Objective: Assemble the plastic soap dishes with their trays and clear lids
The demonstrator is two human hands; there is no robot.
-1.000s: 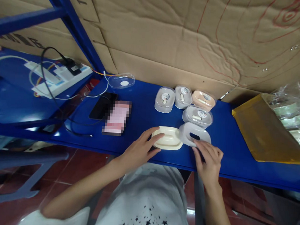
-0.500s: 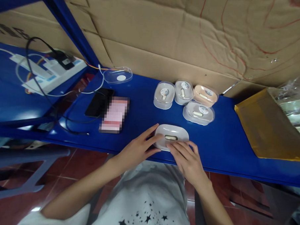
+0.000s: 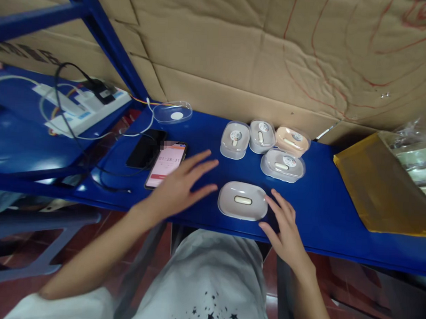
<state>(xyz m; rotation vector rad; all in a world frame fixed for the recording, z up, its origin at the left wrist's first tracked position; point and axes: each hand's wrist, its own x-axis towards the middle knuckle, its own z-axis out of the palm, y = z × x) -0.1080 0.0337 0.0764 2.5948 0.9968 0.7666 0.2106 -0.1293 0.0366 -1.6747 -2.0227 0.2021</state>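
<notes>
Near the front edge of the blue table lies a light grey oval dish (image 3: 228,203) with a cream capsule-shaped piece (image 3: 242,200) in its middle. My left hand (image 3: 178,186) hovers left of the dish, fingers spread, with nothing in it. At the dish's right end is my right hand (image 3: 282,223), its fingers apart around the rim; whether the fingertips touch it I cannot tell. Left of my left hand lies a phone (image 3: 166,164) with a timer on its screen. A clear oval lid (image 3: 165,113) with a white round sticker rests at the back left.
Several lidded dishes stand behind, among them a grey one (image 3: 234,146) and a peach one (image 3: 292,142). At right is an open cardboard box (image 3: 384,186) with plastic-wrapped things. A white power strip (image 3: 91,112) with cables and a dark phone (image 3: 143,149) are at left.
My left hand has let go of the dish and moved left and up. My right hand has shifted from the dish's front to its right end, with its fingers opened. The dish stays put.
</notes>
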